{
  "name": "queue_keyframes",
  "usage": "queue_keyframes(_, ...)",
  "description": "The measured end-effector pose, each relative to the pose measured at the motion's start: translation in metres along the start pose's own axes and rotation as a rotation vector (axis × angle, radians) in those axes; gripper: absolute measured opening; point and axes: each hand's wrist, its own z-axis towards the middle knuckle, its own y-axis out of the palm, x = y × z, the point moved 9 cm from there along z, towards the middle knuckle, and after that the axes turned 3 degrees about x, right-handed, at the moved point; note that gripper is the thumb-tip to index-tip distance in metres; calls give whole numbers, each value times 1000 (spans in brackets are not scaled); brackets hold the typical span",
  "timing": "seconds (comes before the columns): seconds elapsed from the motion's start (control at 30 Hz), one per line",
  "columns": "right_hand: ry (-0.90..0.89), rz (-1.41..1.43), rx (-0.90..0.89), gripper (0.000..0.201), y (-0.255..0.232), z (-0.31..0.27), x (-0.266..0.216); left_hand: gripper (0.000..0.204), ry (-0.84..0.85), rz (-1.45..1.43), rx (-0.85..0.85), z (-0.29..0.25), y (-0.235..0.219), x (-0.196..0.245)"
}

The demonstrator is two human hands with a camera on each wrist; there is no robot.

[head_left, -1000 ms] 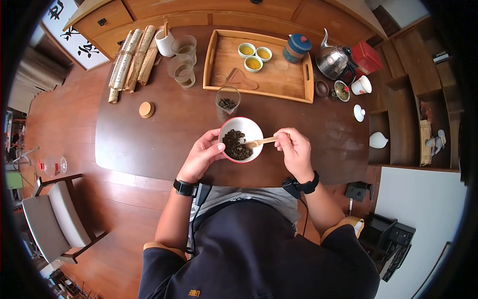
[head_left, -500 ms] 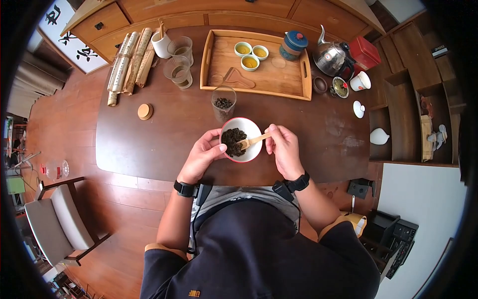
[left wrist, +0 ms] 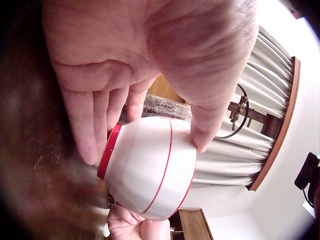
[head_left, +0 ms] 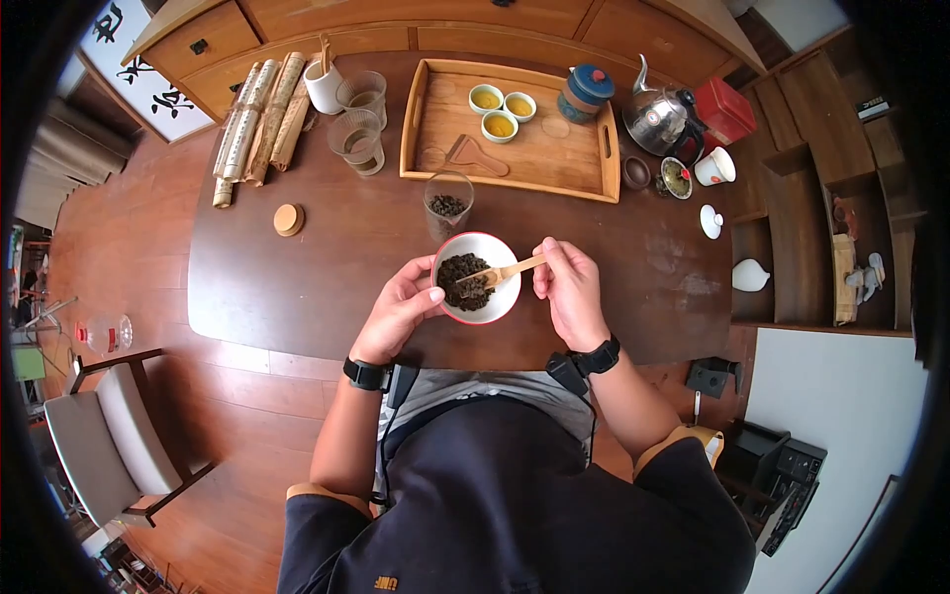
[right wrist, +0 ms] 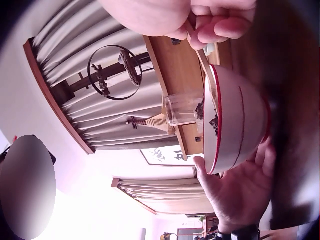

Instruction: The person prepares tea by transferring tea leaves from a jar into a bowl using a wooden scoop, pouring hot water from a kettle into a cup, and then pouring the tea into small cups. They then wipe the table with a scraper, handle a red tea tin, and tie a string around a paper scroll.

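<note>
A white bowl (head_left: 506,294) with a red rim is tilted over the front of the table, dark rolled tea leaves (head_left: 459,283) gathered on its left side. My left hand (head_left: 400,313) holds it, thumb at the rim; in the left wrist view the fingers reach the red foot of the bowl (left wrist: 145,165). Between thumb and fingers my right hand (head_left: 572,295) pinches the handle of a wooden spoon (head_left: 522,265), whose tip lies among the leaves. Just behind the bowl stands a clear glass (head_left: 450,226) containing similar leaves.
Beyond the glass is a wooden tray (head_left: 416,129) with three tea-filled cups (head_left: 500,126) and a blue canister (head_left: 588,94). To the right stands a steel kettle (head_left: 661,124). On the left are two glasses (head_left: 356,142), bamboo scrolls (head_left: 259,119) and a round wooden lid (head_left: 289,220).
My right hand has shifted slightly left, and the spoon tip has moved further left into the leaves. The bowl and left hand stay nearly in place.
</note>
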Motion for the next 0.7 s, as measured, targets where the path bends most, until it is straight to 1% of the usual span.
queue_keyframes(0.2,36,65,5,28,2,4,-12,54,11,-23,4,0,-2,0)
queue_keyframes(0.37,42,119,-14,26,8,10,-39,54,22,-46,11,0,-2,2)
queue_keyframes(0.57,-32,147,-27,24,30,29,-86,54,23,-67,8,-1,-4,1)
queue_keyframes(0.7,-103,122,-23,24,44,44,-106,54,31,-67,10,-2,-5,1)
